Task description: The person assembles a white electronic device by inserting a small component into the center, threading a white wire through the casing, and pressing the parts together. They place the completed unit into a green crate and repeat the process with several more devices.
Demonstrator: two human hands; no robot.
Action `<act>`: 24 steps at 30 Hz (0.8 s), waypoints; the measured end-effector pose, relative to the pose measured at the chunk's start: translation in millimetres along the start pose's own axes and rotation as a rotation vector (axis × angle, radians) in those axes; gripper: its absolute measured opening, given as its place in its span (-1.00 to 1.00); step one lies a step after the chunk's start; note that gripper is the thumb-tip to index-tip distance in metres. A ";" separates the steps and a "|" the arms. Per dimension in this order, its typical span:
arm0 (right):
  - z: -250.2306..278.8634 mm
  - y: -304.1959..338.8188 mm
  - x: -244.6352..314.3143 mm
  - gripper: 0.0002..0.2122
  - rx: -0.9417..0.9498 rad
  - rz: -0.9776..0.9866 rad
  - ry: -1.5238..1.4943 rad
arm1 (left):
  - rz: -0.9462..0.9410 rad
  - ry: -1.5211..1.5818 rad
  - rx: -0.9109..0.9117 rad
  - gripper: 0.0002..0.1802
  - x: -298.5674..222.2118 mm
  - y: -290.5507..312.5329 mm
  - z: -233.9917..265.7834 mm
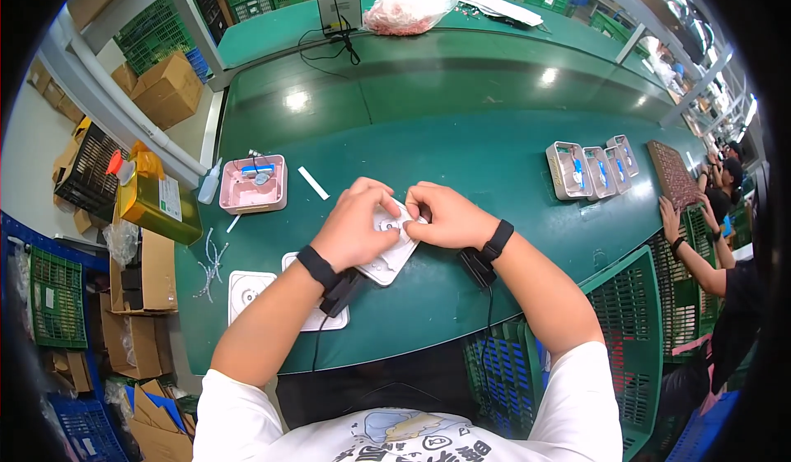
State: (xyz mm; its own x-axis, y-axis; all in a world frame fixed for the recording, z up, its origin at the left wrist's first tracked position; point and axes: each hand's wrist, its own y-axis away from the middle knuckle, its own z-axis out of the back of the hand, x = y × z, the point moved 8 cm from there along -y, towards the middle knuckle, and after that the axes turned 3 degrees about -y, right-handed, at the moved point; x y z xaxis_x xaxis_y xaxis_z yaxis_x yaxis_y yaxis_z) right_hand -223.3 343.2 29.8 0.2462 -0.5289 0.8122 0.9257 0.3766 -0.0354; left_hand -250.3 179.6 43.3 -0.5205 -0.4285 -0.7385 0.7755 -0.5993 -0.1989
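Centrally, the white panel (390, 261) slants away rightward between the left hand (353, 225), gripping its side, and the equally near right hand (451, 218), thumb beside forefinger; whether those pinch anything, I cannot tell.

Lettering (474, 444) on shirt (412, 441), tin label (170, 198) unreadable

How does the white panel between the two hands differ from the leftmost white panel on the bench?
Handling: the left hand and right hand are on the central panel; neither is on the leftmost panel.
Pose: the central panel sits diagonally in view, the leftmost panel much squarer.
Both are white with rounded corners and a circular feature.
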 end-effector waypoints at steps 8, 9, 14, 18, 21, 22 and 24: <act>-8.6 -9.2 -0.7 -0.78 -0.008 0.116 0.022 | 0.120 0.089 0.176 -0.56 35.2 4.2 -5.1; -8.3 -7.7 -3.3 -0.78 -0.003 0.107 0.012 | 0.009 0.060 0.158 -0.56 35.6 3.6 -7.2; 1.5 6.0 -34.2 -0.73 0.000 -0.023 -0.106 | -0.158 0.062 0.117 -0.46 34.5 -10.8 -29.9; 1.8 5.3 -24.3 -0.71 0.008 -0.132 -0.233 | -0.019 0.109 0.251 -0.23 31.1 -11.5 -20.4; -9.2 -0.5 -26.0 -0.71 0.021 -0.187 -0.347 | 0.022 0.105 0.324 0.03 35.0 -3.7 -18.9; -11.4 -3.8 -26.8 -0.72 0.022 -0.210 -0.389 | 0.001 0.065 0.329 0.15 32.6 -1.4 -15.6; -14.7 -8.7 -28.0 -0.73 0.039 -0.220 -0.429 | -0.010 0.017 0.318 0.26 26.8 4.7 -10.4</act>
State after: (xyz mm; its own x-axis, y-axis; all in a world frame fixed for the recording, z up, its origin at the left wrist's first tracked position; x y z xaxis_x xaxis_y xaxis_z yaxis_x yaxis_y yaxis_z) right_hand -234.0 343.6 -1.2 -0.1020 -0.2408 0.9652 0.9291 0.3236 0.1790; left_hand -256.9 172.4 15.9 -0.5200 -0.4116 -0.7485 0.6183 -0.7859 0.0027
